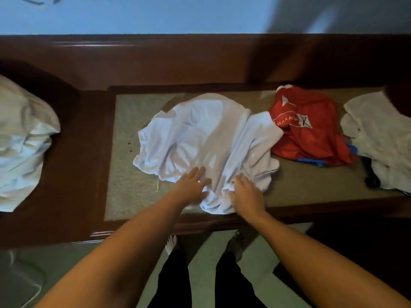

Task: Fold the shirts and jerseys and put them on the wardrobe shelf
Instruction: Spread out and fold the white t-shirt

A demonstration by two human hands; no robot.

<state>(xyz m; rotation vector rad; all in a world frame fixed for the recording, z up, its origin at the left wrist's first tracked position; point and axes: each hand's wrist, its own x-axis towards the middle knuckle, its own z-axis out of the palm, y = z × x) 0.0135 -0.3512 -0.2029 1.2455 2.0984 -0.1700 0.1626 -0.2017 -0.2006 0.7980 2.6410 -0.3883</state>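
Head view: the white shirt (200, 134) lies rumpled mid-table (124, 196). My left hand (191, 185) rests spread on its near hem; my right hand (245, 192) pinches bunched cloth. Tugging unevenly could drag it off the edge or lock in creases.

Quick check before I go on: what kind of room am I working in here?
Probably a bedroom or other room in a home. A dark wooden bench or low table with an inset mat stands against a blue wall, with a crumpled white shirt and a red jersey on it. No wardrobe is in view.
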